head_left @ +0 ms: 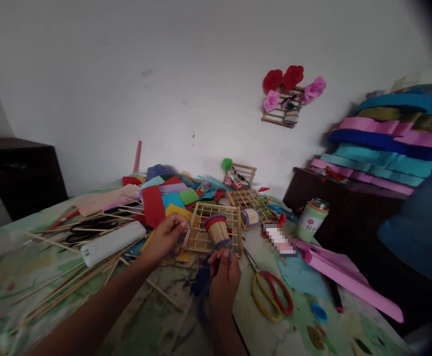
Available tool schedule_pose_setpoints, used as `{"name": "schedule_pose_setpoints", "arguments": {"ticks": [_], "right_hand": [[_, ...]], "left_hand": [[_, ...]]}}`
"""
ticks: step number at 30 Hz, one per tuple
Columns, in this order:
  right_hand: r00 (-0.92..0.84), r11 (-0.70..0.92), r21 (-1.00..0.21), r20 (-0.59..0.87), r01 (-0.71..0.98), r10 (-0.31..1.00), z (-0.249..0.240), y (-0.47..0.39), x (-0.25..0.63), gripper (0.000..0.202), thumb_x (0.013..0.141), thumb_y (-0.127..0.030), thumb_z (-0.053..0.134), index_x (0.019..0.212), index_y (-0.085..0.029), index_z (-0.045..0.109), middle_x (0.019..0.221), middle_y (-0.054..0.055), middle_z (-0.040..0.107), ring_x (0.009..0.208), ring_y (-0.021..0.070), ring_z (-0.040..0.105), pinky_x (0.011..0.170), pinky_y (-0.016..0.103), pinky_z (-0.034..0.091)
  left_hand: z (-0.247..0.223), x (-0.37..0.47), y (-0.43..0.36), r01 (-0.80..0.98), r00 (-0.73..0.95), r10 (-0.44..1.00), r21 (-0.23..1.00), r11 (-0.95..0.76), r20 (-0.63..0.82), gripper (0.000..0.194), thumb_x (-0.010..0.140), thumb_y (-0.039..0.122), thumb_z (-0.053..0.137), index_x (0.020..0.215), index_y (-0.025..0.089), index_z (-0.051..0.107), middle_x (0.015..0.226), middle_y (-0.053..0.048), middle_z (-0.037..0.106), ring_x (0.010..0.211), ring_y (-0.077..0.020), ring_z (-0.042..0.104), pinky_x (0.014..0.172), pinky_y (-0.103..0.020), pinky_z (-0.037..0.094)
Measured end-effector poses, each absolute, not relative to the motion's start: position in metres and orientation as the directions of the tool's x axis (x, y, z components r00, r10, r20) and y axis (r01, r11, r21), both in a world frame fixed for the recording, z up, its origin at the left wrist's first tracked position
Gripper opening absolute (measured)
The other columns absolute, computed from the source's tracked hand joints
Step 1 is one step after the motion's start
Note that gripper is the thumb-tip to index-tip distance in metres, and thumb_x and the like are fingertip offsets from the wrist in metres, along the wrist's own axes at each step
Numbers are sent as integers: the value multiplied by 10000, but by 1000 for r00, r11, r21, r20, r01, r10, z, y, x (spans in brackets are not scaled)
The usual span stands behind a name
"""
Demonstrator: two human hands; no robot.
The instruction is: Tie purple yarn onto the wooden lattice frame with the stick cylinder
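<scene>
My left hand (168,233) is closed in a pinch on thin purple-blue yarn (179,248), left of a square lattice frame of wooden sticks (194,237). On the frame lies a small basket of upright sticks (217,232), with a red and purple rim and a purple band at its base. Just below that base my right hand (225,277) is pinched on a strand of yarn; whether the fingertips also touch the basket is hard to see. A loose dark blue yarn bundle (201,281) lies between my hands.
Scissors (271,291) with red and yellow handles lie at the right, near pink paper (349,282) and a green jar (312,220). A white box (114,242), loose sticks (67,291) and coloured sheets (154,205) cover the left. Another stick lattice (245,199) lies behind.
</scene>
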State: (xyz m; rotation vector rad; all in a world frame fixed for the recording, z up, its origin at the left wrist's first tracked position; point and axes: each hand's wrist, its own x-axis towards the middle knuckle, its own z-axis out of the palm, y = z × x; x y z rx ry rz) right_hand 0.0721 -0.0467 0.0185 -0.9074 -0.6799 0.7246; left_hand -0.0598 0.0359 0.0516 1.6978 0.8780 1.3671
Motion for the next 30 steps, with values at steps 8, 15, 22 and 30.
{"name": "schedule_pose_setpoints", "arguments": {"ticks": [8, 15, 22, 30], "right_hand": [[542, 396, -900, 246, -179, 804, 18, -50, 78, 373, 848, -542, 451, 779, -182, 520, 531, -42, 530, 432, 77, 402, 411, 195, 270], [422, 313, -889, 155, -334, 893, 18, -45, 72, 425, 759, -612, 512, 656, -213, 409, 476, -101, 329, 379, 57, 266, 365, 180, 202], [499, 267, -964, 236, 10, 834, 15, -45, 81, 361, 837, -528, 396, 682, -208, 458, 551, -29, 497, 440, 109, 395, 433, 235, 292], [482, 317, -839, 520, 442, 705, 14, -50, 82, 322, 889, -399, 360, 783, -182, 573, 759, 53, 603, 730, 186, 537, 661, 302, 385]], "left_hand": [[115, -49, 14, 137, 747, 634, 887, -440, 199, 161, 790, 281, 578, 842, 140, 638, 791, -24, 629, 755, -148, 571, 692, -237, 425], [113, -36, 23, 322, 812, 537, 593, -738, 228, 159, 826, 227, 536, 877, 157, 670, 840, -28, 661, 782, -152, 587, 705, -228, 422], [108, -37, 27, 293, 787, 554, 625, -724, 273, 109, 814, 213, 537, 880, 160, 605, 811, -9, 642, 757, -137, 584, 680, -214, 425], [108, -38, 20, 339, 880, 465, 561, -755, 95, 179, 778, 156, 535, 935, 180, 615, 827, -16, 648, 740, -145, 592, 620, -212, 413]]}}
